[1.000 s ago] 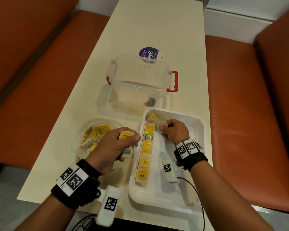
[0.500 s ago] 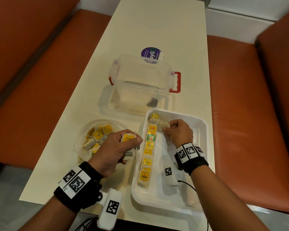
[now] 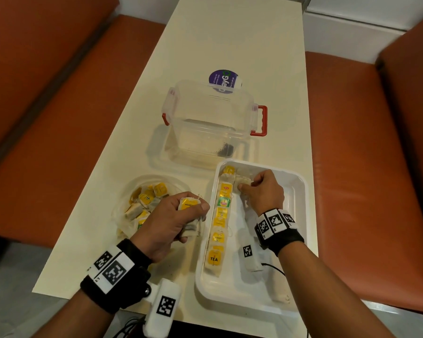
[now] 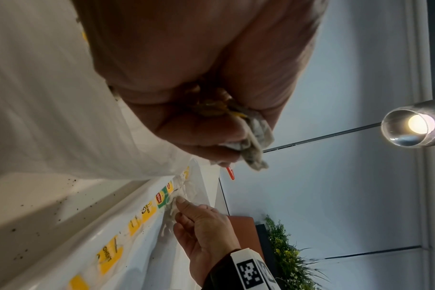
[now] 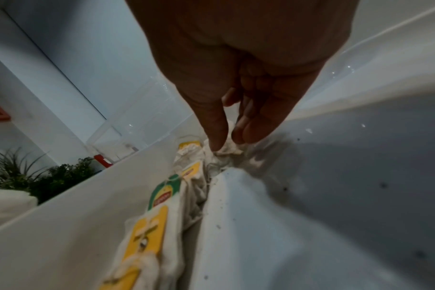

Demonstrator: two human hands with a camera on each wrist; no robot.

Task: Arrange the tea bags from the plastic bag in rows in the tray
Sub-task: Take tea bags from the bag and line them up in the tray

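While one row of tea bags (image 3: 220,217) is already lying along the left wall of the white tray (image 3: 300,191), the right hand (image 3: 264,190) is pinching a plain tea bag (image 3: 242,180) at the far end of the tray, just beside the top of that row, apparently starting a second one. The left hand (image 3: 171,220) is curling around a small bunch of tea bags (image 3: 189,208), waiting over the desk (image 3: 230,45) between the tray and the plastic bag (image 3: 132,191). More bags are still sitting in the plastic bag, and most of the tray floor is still bare, so I judge the job well under halfway. A clear lidded box (image 3: 210,123) is standing beyond the tray.
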